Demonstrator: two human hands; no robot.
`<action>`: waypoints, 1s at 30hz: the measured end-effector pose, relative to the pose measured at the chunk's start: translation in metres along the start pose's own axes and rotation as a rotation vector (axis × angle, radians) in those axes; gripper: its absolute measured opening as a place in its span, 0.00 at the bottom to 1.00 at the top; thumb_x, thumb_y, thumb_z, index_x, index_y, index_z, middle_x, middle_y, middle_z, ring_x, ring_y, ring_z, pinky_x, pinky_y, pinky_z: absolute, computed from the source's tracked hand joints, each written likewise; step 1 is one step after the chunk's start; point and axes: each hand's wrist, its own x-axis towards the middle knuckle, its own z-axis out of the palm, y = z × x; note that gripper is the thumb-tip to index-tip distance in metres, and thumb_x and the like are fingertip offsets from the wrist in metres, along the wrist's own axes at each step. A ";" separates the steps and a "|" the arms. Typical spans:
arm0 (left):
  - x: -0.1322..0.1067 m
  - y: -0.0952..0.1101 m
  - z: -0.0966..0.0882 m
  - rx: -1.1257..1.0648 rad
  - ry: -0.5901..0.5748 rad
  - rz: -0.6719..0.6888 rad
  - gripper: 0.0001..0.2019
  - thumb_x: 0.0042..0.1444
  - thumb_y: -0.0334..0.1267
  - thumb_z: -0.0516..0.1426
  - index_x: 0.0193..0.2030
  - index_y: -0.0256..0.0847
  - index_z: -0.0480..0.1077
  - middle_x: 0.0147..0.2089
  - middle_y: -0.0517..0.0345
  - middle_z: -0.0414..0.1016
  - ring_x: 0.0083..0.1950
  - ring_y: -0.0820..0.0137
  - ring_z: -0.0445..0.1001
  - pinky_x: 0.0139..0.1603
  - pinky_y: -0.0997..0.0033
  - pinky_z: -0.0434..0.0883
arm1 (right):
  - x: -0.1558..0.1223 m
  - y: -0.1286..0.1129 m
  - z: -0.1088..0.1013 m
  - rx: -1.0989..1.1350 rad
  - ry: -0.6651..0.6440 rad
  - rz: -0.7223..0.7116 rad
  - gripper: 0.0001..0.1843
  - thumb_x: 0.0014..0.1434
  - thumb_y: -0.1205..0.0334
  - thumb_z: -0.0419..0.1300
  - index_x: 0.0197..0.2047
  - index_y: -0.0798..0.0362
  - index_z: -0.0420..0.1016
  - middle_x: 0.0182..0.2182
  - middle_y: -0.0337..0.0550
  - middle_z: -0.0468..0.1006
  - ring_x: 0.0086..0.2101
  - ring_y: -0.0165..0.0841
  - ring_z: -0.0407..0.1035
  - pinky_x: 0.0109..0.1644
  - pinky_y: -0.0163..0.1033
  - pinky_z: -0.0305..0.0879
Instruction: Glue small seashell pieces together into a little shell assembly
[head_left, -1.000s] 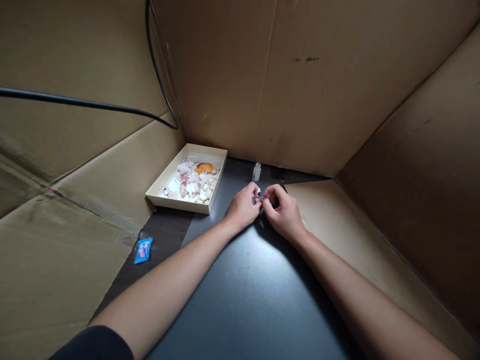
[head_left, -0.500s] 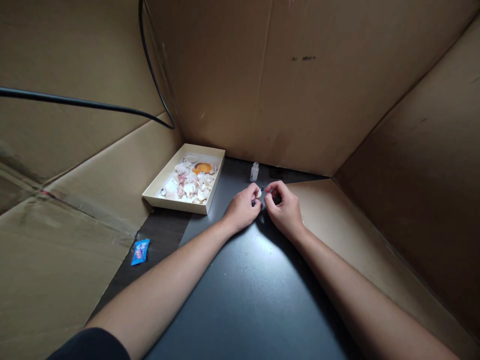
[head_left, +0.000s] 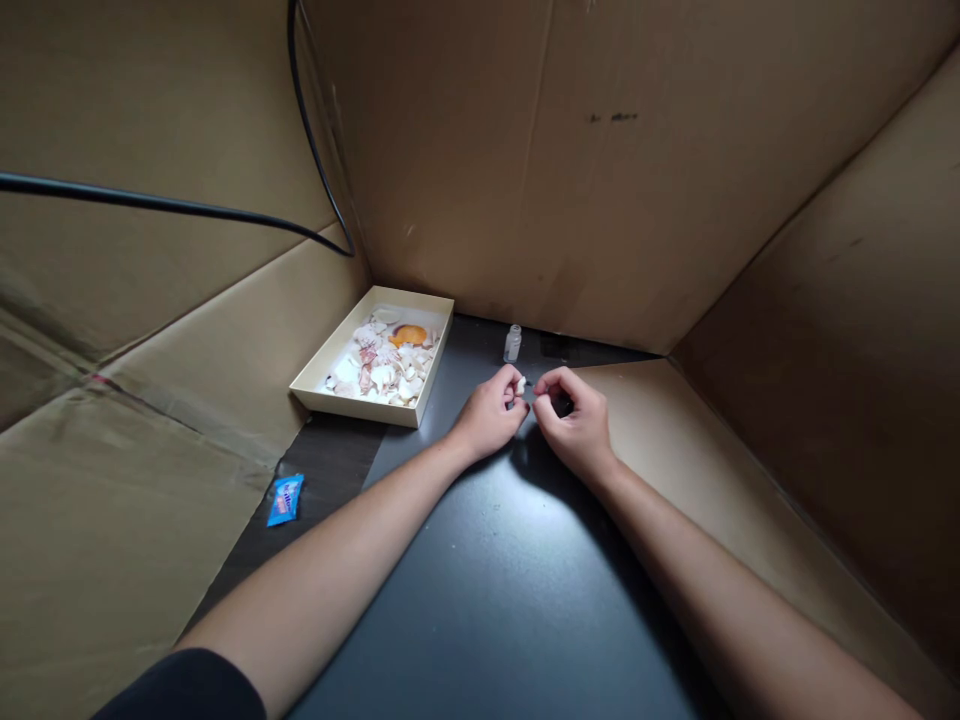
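Note:
My left hand (head_left: 489, 415) is closed in a pinch on a small whitish shell (head_left: 520, 385), which shows at its fingertips. Just to the right, my right hand (head_left: 576, 418) has thumb and index finger curled in. A thin dark bit (head_left: 529, 383) lies between its index fingertip and the shell; what it is stays too small to make out. Behind both hands a small clear bottle (head_left: 512, 344) stands upright on the dark grey tabletop (head_left: 480, 600), its neck without a cap.
At the back left sits a shallow cream box (head_left: 360, 407) of mixed shells, one of them orange. A blue wrapped packet (head_left: 285, 500) lies by the left edge. Cardboard walls (head_left: 480, 150) enclose the table, and a black cable (head_left: 187, 208) hangs at upper left.
The pale shell in my left hand has turned slightly, and my right fingers have shifted a little beside it. The whole view has slid slightly, so everything sits a bit further right.

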 end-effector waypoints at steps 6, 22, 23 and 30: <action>0.000 0.005 -0.002 0.009 0.024 -0.018 0.05 0.50 0.29 0.51 0.31 0.41 0.56 0.25 0.68 0.52 0.26 0.78 0.53 0.29 0.77 0.54 | 0.001 0.001 -0.001 -0.027 0.031 0.085 0.03 0.50 0.67 0.54 0.28 0.51 0.67 0.21 0.34 0.67 0.24 0.28 0.60 0.30 0.33 0.57; 0.006 0.012 -0.008 -0.485 -0.027 -0.299 0.04 0.55 0.34 0.47 0.29 0.41 0.55 0.20 0.69 0.53 0.19 0.80 0.51 0.20 0.78 0.49 | -0.001 0.001 0.001 0.058 -0.053 0.042 0.03 0.52 0.66 0.53 0.31 0.51 0.67 0.24 0.36 0.69 0.27 0.30 0.63 0.33 0.34 0.60; 0.007 0.012 -0.008 -0.504 -0.009 -0.316 0.04 0.54 0.33 0.47 0.29 0.41 0.55 0.20 0.69 0.54 0.18 0.80 0.52 0.19 0.79 0.49 | -0.002 0.001 0.001 0.062 -0.053 0.031 0.03 0.52 0.67 0.53 0.31 0.51 0.67 0.24 0.36 0.69 0.27 0.30 0.63 0.33 0.34 0.60; 0.007 0.013 -0.010 -0.664 0.028 -0.350 0.03 0.50 0.35 0.50 0.32 0.41 0.57 0.21 0.65 0.65 0.15 0.79 0.59 0.16 0.78 0.52 | -0.002 -0.001 0.003 0.071 -0.118 -0.022 0.03 0.54 0.66 0.54 0.33 0.51 0.67 0.27 0.37 0.72 0.27 0.29 0.65 0.34 0.34 0.61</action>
